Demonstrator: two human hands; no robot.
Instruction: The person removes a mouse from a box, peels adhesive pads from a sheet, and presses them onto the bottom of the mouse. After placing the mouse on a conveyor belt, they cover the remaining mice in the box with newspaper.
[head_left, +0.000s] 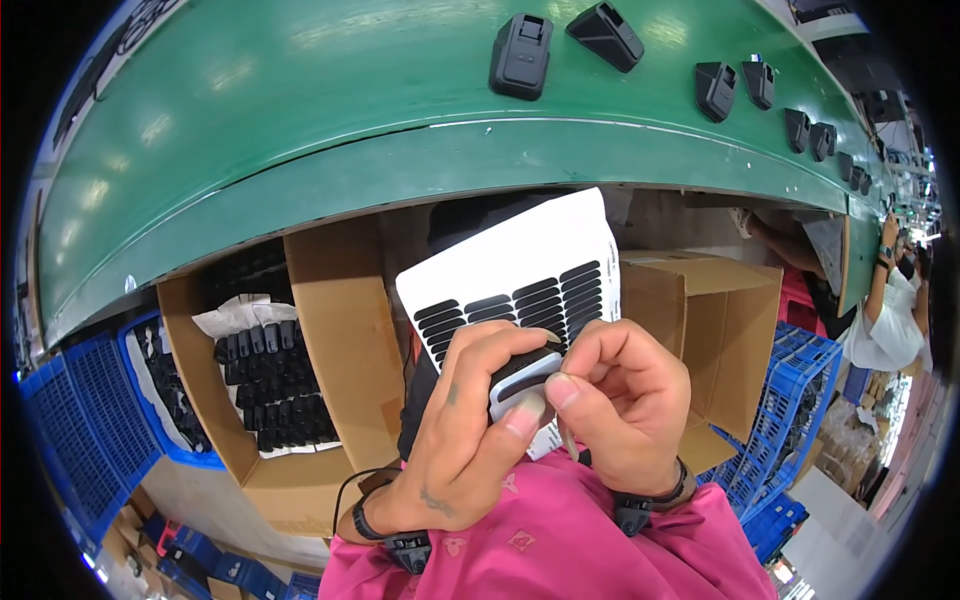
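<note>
A worker's left hand (465, 420) grips a small black-and-grey piece (522, 378) between thumb and fingers, above the lap, while the thumb and forefinger of the right hand (625, 400) meet its edge; whether they close on it or on something thin cannot be told. Just beyond the fingers, a white sheet (510, 260) carries rows of black strips (540, 310) below a bare upper part. The work on this piece appears midway: it is in hand, not set down, and many strips remain on the sheet. Left of the fingers, a cardboard box (340, 340) holds rows of black parts (265, 380), finished or not, one cannot tell. Farther beyond the fingers, black devices (520, 60) stand on the green surface (300, 120), none being handled by this worker.
</note>
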